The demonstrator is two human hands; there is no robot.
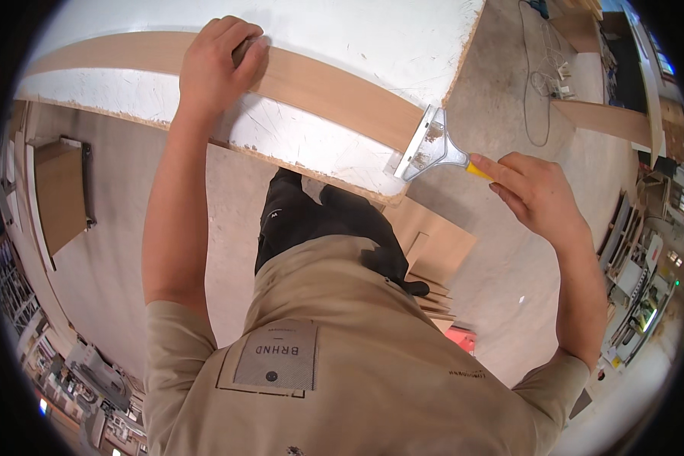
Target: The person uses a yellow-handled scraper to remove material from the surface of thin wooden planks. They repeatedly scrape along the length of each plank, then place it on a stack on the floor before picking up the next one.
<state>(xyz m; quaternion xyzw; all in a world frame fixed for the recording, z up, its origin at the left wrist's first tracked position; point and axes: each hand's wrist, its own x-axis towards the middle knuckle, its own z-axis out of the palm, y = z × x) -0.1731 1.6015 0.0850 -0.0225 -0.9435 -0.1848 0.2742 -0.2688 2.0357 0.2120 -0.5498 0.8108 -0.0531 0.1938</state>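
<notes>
At two o'clock, the right hand (538,188) is clamped on the yellow handle (478,167), likely the safest hold, of a probably light, stiff scraper (438,147). At eleven, the left hand (222,64) rests on a wood strip (327,91), whether gripping I cannot tell

The white surface (357,34) at the top of the frame looks smooth and faintly glossy, though scratched — its brown edge (133,116) is rough and chipped. The long strip (334,91) there is matt, smooth-looking wood. Right of centre, the scraper (438,148) shows shiny, blotched metal and a plastic-looking yellow handle (479,169) — lower down, the shirt (342,334) is matt cloth.
</notes>
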